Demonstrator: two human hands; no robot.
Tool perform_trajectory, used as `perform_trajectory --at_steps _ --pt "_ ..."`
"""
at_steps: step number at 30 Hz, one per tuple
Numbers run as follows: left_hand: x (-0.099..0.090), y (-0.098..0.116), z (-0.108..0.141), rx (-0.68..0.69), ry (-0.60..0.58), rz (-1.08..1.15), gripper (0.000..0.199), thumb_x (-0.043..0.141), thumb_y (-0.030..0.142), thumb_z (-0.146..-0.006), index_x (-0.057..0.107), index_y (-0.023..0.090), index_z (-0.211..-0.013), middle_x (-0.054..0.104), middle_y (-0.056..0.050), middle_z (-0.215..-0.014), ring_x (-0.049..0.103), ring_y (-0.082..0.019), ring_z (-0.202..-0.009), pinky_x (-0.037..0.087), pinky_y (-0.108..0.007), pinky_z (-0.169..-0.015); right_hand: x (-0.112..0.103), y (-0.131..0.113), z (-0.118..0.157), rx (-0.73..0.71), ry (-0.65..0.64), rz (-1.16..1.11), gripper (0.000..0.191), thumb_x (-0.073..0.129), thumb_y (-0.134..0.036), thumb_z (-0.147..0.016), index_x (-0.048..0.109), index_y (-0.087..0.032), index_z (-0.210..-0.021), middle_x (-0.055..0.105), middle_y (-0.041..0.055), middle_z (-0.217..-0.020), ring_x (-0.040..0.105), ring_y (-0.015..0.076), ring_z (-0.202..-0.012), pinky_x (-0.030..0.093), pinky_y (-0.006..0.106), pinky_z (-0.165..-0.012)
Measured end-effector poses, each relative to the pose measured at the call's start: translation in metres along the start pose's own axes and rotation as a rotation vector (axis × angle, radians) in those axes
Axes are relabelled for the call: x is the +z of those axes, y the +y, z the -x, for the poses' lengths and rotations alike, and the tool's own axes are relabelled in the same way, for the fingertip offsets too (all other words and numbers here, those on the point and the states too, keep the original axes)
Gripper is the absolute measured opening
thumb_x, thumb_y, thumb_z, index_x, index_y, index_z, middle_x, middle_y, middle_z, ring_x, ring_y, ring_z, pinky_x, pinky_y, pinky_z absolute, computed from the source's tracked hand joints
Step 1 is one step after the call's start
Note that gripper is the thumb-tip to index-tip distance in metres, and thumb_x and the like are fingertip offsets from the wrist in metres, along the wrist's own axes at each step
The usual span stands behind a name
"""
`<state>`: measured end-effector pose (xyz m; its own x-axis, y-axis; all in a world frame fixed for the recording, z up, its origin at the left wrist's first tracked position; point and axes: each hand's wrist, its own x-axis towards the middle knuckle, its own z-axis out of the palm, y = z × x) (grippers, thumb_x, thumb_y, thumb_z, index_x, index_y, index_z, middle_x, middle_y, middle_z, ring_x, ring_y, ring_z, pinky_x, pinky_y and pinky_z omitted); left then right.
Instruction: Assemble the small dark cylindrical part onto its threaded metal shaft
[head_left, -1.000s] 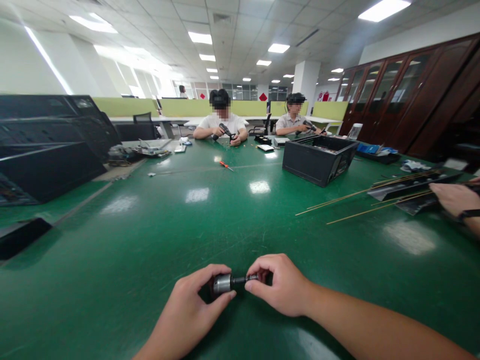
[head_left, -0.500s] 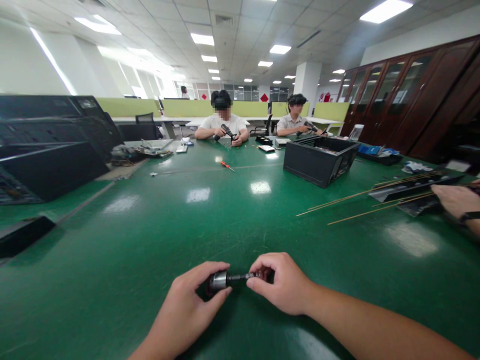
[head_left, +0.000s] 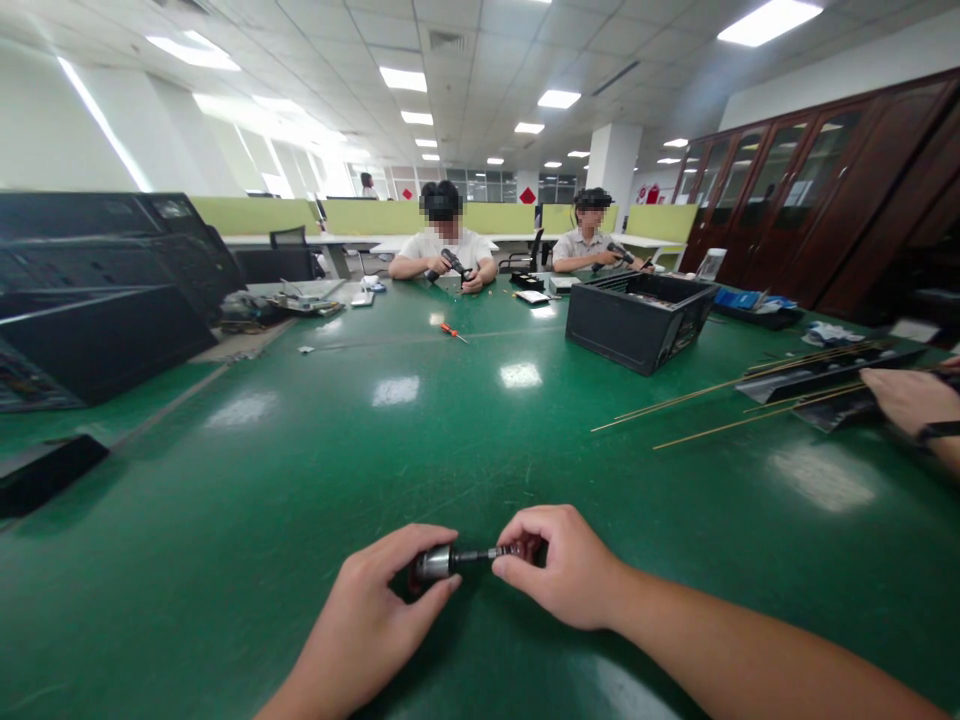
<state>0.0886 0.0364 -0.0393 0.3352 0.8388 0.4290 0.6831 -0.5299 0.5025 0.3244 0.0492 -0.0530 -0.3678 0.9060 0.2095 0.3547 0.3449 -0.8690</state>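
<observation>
Left hand (head_left: 375,592), half-curled, grips silver metal cylinder (head_left: 438,562); right hand (head_left: 566,572) pinches dark, slender metal shaft (head_left: 472,556): best held coaxial.

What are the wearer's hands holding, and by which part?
A metal part: the left hand grips its wide cylinder; the right hand pinches its thin shaft, away from the cylinder.

My left hand (head_left: 375,600) and right hand (head_left: 561,572), both bare.
Wrists (head_left: 611,592) bare too; my right forearm (head_left: 739,635) uncovered out to view edge.
</observation>
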Motion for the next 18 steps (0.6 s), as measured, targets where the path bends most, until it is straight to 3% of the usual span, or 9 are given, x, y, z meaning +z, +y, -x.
perform_trajectory --at_steps 18 --pt "-0.0021 0.0033 -0.0012 -0.016 0.002 -0.003 0.02 0.069 0.025 -0.078 0.072 0.026 -0.099 0.076 0.001 -0.091 0.072 -0.017 -0.081 0.057 -0.023 -0.075 0.0004 -0.001 0.0007 0.009 0.001 -0.004 0.01 0.07 -0.027 -0.079 0.072 -0.017 -0.082 0.065 -0.0008 -0.069 0.057 0.0121 -0.062 0.043 0.023 -0.061"
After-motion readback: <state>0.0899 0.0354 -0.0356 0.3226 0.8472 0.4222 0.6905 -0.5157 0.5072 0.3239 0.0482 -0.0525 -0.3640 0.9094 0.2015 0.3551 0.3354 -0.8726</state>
